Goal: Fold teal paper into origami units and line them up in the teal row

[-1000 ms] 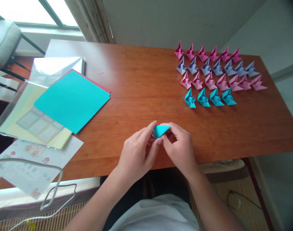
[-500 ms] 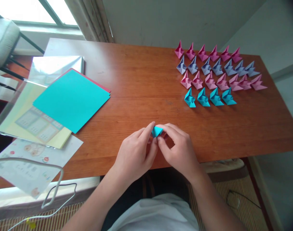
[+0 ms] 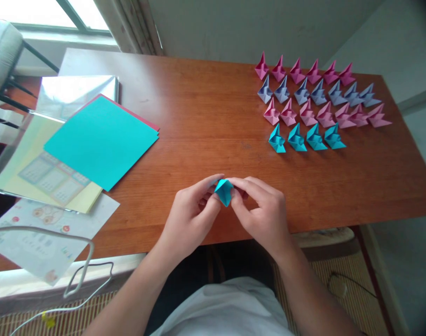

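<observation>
Where half a second ago the turquoise folded piece [image 3: 223, 192] showed a flat wedge pointing to the right, it now looks kite-shaped, with its point aimed back at the table [image 3: 199, 140]'s near edge and the person's body. That suggests the piece is being turned or reshaped between the fingertips, and its folds seem unsettled enough to need both hands.

The left hand [image 3: 189, 218] pinches the piece's left side, thumb in front and forefinger behind; the right hand [image 3: 264, 212] is closed on the other side in a like pinch. Its hidden fingertips leave the exact contact at the back unclear. The piece is held up over the middle of the table's near edge.

Toward the table's far right stand rows of small folded shapes: six deep pink [image 3: 297, 72], seven lavender [image 3: 318, 94], seven light pink [image 3: 325, 116] and, nearest the hands, four turquoise [image 3: 315, 139]. These show no change. Turquoise sheets [image 3: 101, 140] lie on the table's left, well apart from the left hand.
</observation>
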`<state>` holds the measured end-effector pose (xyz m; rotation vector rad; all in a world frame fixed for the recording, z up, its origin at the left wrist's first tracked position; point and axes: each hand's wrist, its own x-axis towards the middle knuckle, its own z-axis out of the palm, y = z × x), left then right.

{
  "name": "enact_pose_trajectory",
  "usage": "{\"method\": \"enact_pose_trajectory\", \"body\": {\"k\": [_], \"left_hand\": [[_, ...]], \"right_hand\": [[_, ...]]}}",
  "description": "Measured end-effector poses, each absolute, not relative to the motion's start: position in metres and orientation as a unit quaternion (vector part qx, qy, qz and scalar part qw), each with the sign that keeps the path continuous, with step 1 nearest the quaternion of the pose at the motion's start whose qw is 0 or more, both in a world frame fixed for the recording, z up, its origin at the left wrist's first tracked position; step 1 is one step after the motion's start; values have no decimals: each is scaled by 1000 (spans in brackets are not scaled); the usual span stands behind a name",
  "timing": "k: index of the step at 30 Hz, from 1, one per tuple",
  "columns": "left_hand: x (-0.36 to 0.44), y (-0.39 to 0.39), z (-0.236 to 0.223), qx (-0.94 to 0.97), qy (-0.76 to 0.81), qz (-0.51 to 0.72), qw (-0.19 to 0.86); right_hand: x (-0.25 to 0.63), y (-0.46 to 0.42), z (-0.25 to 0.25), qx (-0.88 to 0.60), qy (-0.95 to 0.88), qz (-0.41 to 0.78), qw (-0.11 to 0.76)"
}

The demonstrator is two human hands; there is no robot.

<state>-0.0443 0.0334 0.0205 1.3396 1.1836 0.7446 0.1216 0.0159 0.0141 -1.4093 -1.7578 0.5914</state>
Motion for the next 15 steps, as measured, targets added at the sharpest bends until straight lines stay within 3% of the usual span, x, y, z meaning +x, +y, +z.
{"method": "enact_pose_trajectory", "body": {"k": [3, 8, 15], "left_hand": [[-44, 37, 23, 477, 497, 340, 640], [-44, 40, 24, 440, 490, 356, 663], [-33, 36, 18, 495, 513, 427, 556]], "right_hand": [[121, 17, 17, -562, -683, 240, 401], [119, 18, 20, -562, -680, 249, 401], [114, 13, 18, -542, -713, 194, 400]]}}
